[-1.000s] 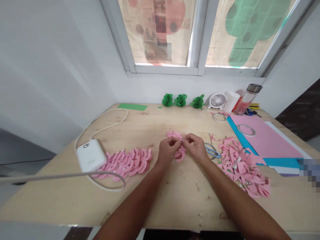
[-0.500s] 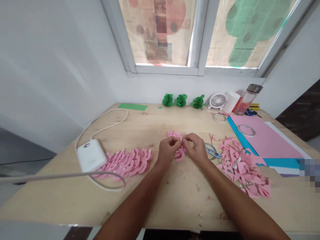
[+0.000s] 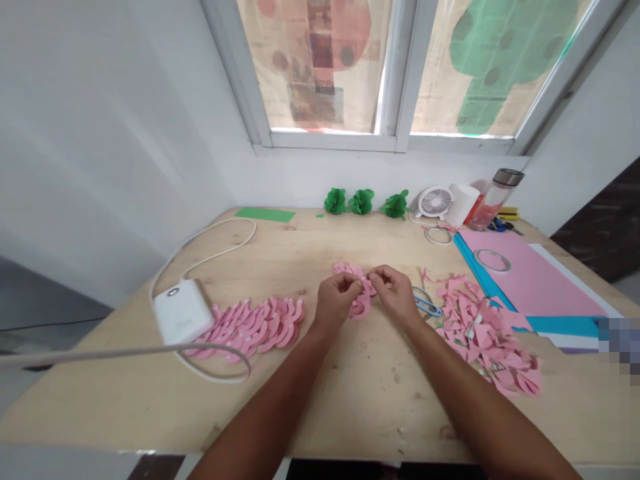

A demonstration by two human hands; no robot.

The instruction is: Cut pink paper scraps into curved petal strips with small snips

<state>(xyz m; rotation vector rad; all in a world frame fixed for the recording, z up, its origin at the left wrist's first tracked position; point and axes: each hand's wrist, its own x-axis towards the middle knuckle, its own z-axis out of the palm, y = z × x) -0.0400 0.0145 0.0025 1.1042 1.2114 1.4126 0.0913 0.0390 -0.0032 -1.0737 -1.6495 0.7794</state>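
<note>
**Scalloped pink paper cutouts at close quarters**

The cutouts lie on the wooden table, in front of the person and between the two hands. They are plain pink, with rounded lobes and a curved lower edge; small lobes show beyond the knuckles. The left hand has thumb and forefinger pressed together, pinching one cutout. The right hand bends its fingertips in at that cutout's upper right; I cannot tell whether they grip it.

The fingers cover the cutouts' middle, so their full outline and number are unclear. Right of the right hand, the blue-handled tool is partly hidden.
</note>
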